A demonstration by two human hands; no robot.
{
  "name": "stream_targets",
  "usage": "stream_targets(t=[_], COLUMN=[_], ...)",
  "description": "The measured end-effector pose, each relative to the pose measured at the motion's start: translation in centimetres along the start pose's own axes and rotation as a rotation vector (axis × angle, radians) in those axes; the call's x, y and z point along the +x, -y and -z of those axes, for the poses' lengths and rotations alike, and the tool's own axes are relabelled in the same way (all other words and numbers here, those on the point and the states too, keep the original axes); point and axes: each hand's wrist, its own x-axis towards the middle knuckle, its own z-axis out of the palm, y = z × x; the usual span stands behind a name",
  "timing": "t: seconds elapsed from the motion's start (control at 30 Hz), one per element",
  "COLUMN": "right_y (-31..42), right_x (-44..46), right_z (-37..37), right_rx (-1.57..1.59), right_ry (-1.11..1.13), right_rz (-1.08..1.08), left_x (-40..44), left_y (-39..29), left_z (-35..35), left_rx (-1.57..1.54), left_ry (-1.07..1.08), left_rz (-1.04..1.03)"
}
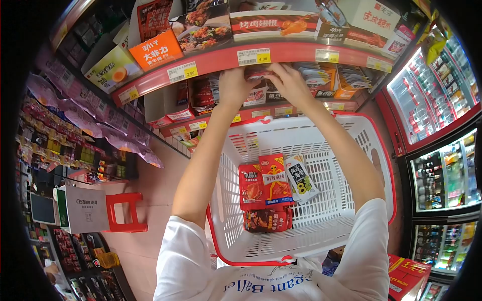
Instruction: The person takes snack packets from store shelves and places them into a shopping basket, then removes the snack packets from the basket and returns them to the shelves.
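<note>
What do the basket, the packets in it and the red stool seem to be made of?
Basket: hard plastic, smooth, by its molded-looking slotted walls. Packets: probably plastic film or foil laminate, perhaps glossy, judging by their thin, printed faces. Stool: likely smooth plastic, from its even red colour.

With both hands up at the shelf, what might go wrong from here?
Neither the left hand nor the right hand is on the basket, so it might tip and spill its packets. Both hands are close to the red shelf edge, so they may knock it or its price labels.
</note>
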Motion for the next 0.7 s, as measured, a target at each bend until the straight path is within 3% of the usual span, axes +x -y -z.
stream_targets(t=[0.1, 0.43, 0.5, 0.7], right_y=[0.4, 0.4, 0.6, 0.5], right_x=[0.1, 0.3, 0.2, 0.0], right_z=[-0.1, -0.5, -0.5, -0.5], right_rx=[0.002, 0.056, 0.146, 0.048], right_ry=[-0.041, -0.037, -0.033, -0.053], right_rz=[-0.003, 0.011, -0.122, -0.045], left_x=[-0.2, -0.6, -0.7, -0.8], left_y=[0.0, -0.4, -0.6, -1.0], left_z=[0.3, 1.3, 1.5, 1.3], left_rx=[0.063, 0.053, 0.026, -0.034], left_ry=[-0.099, -0.009, 0.025, -0.022], left_rz=[-0.096, 0.011, 0.012, -0.023])
